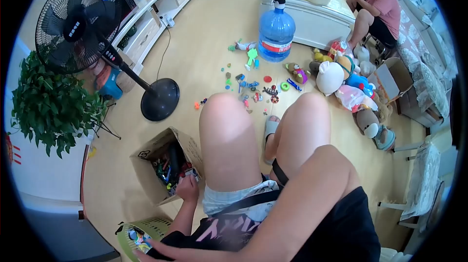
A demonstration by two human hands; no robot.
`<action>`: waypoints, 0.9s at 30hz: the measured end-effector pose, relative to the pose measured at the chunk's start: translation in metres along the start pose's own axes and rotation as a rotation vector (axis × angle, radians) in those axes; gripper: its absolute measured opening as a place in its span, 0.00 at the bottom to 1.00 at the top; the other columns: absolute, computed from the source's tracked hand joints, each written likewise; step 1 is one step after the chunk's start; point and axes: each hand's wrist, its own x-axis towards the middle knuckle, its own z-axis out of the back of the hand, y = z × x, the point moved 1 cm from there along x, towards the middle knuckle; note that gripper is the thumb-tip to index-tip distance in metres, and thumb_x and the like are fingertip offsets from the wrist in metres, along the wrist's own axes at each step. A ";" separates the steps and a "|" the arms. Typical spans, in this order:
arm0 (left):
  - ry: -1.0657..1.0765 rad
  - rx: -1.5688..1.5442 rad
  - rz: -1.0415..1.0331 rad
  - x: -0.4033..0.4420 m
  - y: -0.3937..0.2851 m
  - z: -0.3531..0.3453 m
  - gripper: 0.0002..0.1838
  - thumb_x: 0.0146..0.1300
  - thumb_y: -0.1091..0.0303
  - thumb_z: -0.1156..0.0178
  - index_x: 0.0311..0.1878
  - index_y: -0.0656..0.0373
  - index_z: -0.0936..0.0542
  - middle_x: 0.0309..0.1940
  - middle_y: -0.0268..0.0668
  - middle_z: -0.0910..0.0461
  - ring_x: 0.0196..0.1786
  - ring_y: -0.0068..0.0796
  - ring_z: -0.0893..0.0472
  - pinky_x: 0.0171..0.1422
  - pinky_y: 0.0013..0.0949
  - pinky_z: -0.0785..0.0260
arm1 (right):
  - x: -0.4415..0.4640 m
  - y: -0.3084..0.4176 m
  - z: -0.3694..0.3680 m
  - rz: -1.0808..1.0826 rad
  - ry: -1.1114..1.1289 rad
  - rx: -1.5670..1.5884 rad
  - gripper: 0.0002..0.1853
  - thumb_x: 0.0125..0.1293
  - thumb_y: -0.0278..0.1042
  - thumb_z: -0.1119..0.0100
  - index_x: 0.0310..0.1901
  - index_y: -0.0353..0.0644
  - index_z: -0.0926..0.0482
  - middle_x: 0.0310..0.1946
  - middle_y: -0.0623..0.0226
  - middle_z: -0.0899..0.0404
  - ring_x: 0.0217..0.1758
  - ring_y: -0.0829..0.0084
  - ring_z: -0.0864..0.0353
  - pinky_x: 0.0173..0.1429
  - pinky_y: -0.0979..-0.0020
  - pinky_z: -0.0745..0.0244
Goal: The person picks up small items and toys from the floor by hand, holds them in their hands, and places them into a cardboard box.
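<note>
Beyond both hands, at the far left, stand a leafy plant [53, 96] and a black pedestal fan [75, 24]. Closer in, the right hand [155, 253] reaches across the body to the green basket [158, 225]. It is open, its visible fingers extended and slightly spread beside the colorful toys [138, 237] inside; whether it touches them, I cannot tell.

Just to the right of that hand and farther forward, the left hand [187, 189] is at the near right side of the open cardboard box [145, 180]. Its fingers are curled and mostly closed, near the rim; whether they grip the cardboard or a small item is unclear. Left of these fingers, within the box, lies a jumble of dark and brightly colored toys [168, 168].

Well forward and to the right of the left hand, small toys [249, 84] are scattered over the floor, with a large blue water jug [277, 35] standing beyond them. Farther right of both hands, a small brown stuffed bear [296, 72] lies near a heap of plush toys [330, 78]. Past the heap, a person in a pink top [383, 9] sits beside the white table [302, 6], well apart from both hands.
</note>
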 end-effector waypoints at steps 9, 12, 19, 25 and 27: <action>0.117 -0.033 -0.004 0.001 0.006 0.003 0.16 0.68 0.58 0.48 0.27 0.55 0.22 0.23 0.45 0.24 0.28 0.49 0.22 0.30 0.50 0.33 | 0.046 -0.008 -0.013 -0.170 -0.214 -0.120 0.21 0.65 0.47 0.51 0.48 0.41 0.16 0.66 0.56 0.32 0.71 0.50 0.40 0.63 0.36 0.42; 0.113 -0.032 0.013 0.000 0.003 0.000 0.15 0.68 0.58 0.47 0.27 0.55 0.22 0.24 0.45 0.24 0.28 0.50 0.23 0.31 0.50 0.34 | 0.045 -0.011 -0.006 -0.166 -0.269 -0.260 0.22 0.65 0.45 0.52 0.48 0.38 0.16 0.62 0.53 0.28 0.68 0.48 0.36 0.60 0.38 0.37; 0.190 0.001 0.074 -0.001 0.005 -0.003 0.14 0.65 0.57 0.46 0.28 0.56 0.21 0.25 0.45 0.23 0.30 0.50 0.22 0.33 0.51 0.33 | 0.041 -0.005 0.029 -0.031 -0.414 -0.141 0.20 0.64 0.44 0.51 0.45 0.36 0.16 0.55 0.53 0.23 0.64 0.48 0.31 0.61 0.41 0.37; 0.305 -0.068 0.076 0.010 -0.009 0.021 0.13 0.65 0.57 0.45 0.33 0.55 0.18 0.30 0.46 0.20 0.35 0.51 0.20 0.38 0.52 0.30 | 0.028 -0.007 0.017 0.029 -0.382 0.023 0.20 0.64 0.43 0.50 0.44 0.36 0.16 0.54 0.52 0.23 0.63 0.48 0.30 0.60 0.41 0.37; 0.284 -0.048 0.055 0.007 -0.006 0.015 0.14 0.65 0.57 0.46 0.36 0.55 0.18 0.31 0.47 0.19 0.36 0.52 0.20 0.39 0.52 0.30 | 0.022 -0.014 0.014 0.027 -0.365 0.100 0.20 0.64 0.43 0.50 0.44 0.35 0.16 0.54 0.52 0.23 0.62 0.48 0.30 0.60 0.41 0.36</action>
